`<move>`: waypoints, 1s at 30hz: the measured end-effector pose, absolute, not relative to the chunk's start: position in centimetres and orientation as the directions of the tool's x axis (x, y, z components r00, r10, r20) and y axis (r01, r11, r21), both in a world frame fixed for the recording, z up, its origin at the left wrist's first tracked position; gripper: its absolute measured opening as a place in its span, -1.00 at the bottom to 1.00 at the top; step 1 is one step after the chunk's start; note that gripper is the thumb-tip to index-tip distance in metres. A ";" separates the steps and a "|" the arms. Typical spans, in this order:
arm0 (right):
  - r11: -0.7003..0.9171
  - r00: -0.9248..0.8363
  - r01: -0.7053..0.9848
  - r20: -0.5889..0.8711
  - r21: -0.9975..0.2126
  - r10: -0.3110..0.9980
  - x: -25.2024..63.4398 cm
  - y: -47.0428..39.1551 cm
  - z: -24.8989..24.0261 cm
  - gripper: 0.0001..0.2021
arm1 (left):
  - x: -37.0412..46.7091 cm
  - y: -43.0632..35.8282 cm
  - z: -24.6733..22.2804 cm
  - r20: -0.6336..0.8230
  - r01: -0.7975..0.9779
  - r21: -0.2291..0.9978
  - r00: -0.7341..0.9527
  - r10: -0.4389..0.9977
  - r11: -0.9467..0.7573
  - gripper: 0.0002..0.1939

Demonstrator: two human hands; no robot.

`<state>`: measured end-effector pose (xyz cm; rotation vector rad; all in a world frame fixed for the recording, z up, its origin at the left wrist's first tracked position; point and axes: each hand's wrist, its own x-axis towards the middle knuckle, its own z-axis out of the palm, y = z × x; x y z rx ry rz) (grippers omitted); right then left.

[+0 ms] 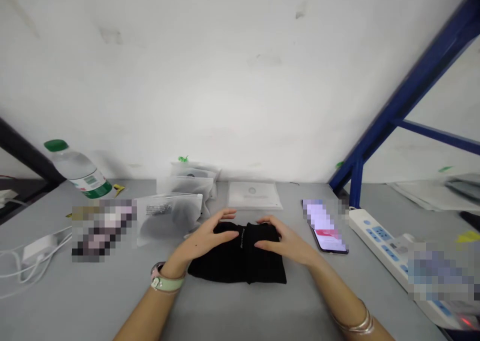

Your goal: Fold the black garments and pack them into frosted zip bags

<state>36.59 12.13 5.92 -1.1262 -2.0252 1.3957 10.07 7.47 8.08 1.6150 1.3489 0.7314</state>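
A folded black cloth item with small light lettering near its middle lies flat on the grey table. My left hand rests over its upper left part, thumb and fingers spread apart. Over the upper right part is my right hand, its thumb and fingers also apart. Both hands touch or nearly touch the cloth, and neither is closed on it. Just behind and to the left stand frosted zip bags with dark contents. A flat white packet lies behind the cloth.
On the left are a green-capped bottle, a blurred-out object and a white charger with cables. To the right lie a lit phone and a white power strip. A blue metal frame rises at the right.
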 end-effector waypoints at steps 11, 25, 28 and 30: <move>0.421 -0.626 0.343 0.130 -0.840 0.769 35.8 11.9 5.1 -0.48 | 9.8 7.5 7.7 -0.020 0.631 0.734 0.388 0.921 -0.250 -0.63; 0.470 -0.792 0.528 -0.212 -0.707 0.572 45.5 14.9 8.1 -0.70 | 7.6 7.0 8.8 -0.214 0.742 0.661 0.331 0.919 -0.113 -0.63; 0.456 -0.742 0.613 -0.272 -0.645 0.613 46.3 14.5 8.2 -0.77 | 7.1 6.4 9.6 -0.207 0.737 0.662 0.356 0.911 -0.138 -0.54; 0.418 -0.726 0.579 -0.209 -0.700 0.655 46.1 14.3 8.3 -0.64 | 7.0 6.0 10.1 -0.144 0.718 0.671 0.370 0.918 -0.184 -0.48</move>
